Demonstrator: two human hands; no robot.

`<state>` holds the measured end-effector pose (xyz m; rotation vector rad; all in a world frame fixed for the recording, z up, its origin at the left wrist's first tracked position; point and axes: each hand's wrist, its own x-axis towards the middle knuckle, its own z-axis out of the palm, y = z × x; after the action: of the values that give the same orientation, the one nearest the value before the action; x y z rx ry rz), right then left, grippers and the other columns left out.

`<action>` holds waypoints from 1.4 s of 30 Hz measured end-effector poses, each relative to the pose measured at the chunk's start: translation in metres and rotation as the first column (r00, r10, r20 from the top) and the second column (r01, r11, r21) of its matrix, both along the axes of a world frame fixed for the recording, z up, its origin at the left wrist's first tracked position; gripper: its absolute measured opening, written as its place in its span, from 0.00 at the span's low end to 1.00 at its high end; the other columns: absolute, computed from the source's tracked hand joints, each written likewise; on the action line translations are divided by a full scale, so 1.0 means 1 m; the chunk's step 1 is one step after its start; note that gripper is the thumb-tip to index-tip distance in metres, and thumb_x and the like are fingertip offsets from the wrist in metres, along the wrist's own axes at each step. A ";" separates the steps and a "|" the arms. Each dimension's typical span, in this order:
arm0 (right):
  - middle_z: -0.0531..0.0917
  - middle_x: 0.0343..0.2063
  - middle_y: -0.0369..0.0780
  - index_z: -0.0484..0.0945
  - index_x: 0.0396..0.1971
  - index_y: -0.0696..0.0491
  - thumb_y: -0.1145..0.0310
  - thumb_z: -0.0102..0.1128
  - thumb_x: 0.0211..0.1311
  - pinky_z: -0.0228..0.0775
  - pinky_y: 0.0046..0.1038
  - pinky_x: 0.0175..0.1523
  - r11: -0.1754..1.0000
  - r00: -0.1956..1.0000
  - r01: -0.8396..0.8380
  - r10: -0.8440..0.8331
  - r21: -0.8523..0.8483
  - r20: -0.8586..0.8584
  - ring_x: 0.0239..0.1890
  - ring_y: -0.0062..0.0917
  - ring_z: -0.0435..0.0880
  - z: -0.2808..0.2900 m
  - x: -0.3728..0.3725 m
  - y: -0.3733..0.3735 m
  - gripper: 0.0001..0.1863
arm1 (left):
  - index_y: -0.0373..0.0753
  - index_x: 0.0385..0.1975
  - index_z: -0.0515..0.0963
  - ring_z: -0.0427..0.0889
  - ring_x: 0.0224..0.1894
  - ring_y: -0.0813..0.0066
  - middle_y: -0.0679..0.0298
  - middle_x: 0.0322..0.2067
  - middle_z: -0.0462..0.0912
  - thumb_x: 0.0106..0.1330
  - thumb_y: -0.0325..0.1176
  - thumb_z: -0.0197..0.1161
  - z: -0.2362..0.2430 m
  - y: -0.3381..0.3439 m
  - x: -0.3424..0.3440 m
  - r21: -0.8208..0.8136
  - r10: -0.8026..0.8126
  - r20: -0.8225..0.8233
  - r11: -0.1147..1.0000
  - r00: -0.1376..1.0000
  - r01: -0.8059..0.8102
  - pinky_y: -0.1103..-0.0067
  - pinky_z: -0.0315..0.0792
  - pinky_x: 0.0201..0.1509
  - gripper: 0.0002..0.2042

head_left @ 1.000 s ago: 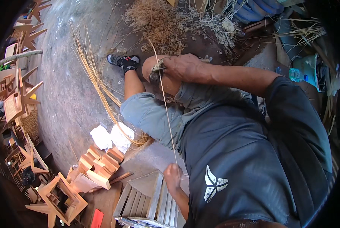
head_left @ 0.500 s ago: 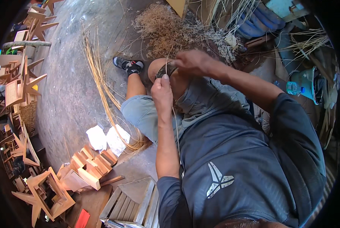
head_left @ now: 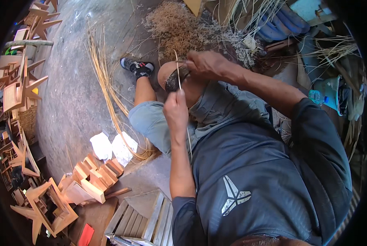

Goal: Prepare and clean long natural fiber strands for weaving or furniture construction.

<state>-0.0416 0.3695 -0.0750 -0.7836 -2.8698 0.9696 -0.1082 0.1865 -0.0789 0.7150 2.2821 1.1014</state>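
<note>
Left hand [head_left: 175, 108] pinches a strip [head_left: 178, 76], which extends beyond its fingertips over a dark pad [head_left: 172, 84]. Right hand [head_left: 200, 64] is beside the strip, its grip unclear. Uneven pulling could snap the strip.

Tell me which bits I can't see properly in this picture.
All in the head view:
Bare right hand: blur smears it, so anything held is unclear.
Thin pale bendy strip: the bare left hand covers part, and the strip's lower end gets lost beside the dark shirt.
Grey slatted wooden object: the bottom edge cuts it off.
Brown wooden frames, far left: the dark rim cuts them off.
</note>
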 end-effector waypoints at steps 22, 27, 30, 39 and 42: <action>0.78 0.29 0.55 0.72 0.37 0.61 0.55 0.44 0.61 0.67 0.41 0.39 0.951 0.996 0.088 -0.075 -0.296 0.057 0.34 0.48 0.78 -0.013 -0.012 0.032 0.21 | 0.40 0.19 0.66 0.60 0.12 0.87 0.73 0.13 0.63 0.66 0.40 0.52 0.007 -0.099 0.046 -0.003 0.203 0.385 0.976 0.900 -0.218 0.87 0.53 0.13 0.15; 0.78 0.29 0.55 0.71 0.36 0.63 0.54 0.45 0.61 0.67 0.42 0.41 0.965 0.995 0.088 -0.097 -0.246 -0.024 0.35 0.49 0.77 0.002 0.009 0.038 0.23 | 0.40 0.17 0.65 0.59 0.14 0.88 0.73 0.13 0.63 0.67 0.41 0.51 -0.013 -0.030 0.024 0.078 0.084 0.317 0.990 0.945 -0.114 0.86 0.53 0.15 0.16; 0.78 0.29 0.56 0.72 0.34 0.60 0.52 0.46 0.61 0.69 0.41 0.39 0.984 0.997 -0.011 0.024 -0.178 0.072 0.35 0.48 0.78 -0.002 0.013 0.017 0.22 | 0.40 0.16 0.65 0.58 0.16 0.88 0.73 0.14 0.62 0.66 0.40 0.51 -0.022 -0.004 0.019 0.169 0.034 0.199 0.983 0.979 -0.068 0.85 0.53 0.17 0.16; 0.79 0.22 0.51 0.71 0.35 0.58 0.53 0.45 0.61 0.72 0.41 0.32 0.995 0.994 -0.095 0.097 -0.041 0.053 0.27 0.47 0.79 -0.032 0.009 -0.008 0.21 | 0.41 0.16 0.63 0.57 0.14 0.88 0.74 0.12 0.60 0.65 0.38 0.50 -0.005 -0.094 0.052 -0.086 0.218 0.408 0.976 0.887 -0.201 0.85 0.52 0.15 0.16; 0.79 0.20 0.51 0.70 0.34 0.58 0.53 0.46 0.61 0.72 0.41 0.30 0.995 0.995 -0.094 0.095 -0.038 0.018 0.24 0.46 0.79 -0.047 -0.009 -0.009 0.20 | 0.37 0.16 0.65 0.58 0.16 0.86 0.72 0.12 0.62 0.65 0.36 0.52 0.023 -0.151 0.076 -0.197 0.360 0.539 0.933 0.762 -0.301 0.84 0.54 0.18 0.15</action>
<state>-0.0510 0.3605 -0.1221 -0.6695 -2.9381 1.0340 -0.0318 0.0356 -0.0554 -0.0848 1.9444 1.1504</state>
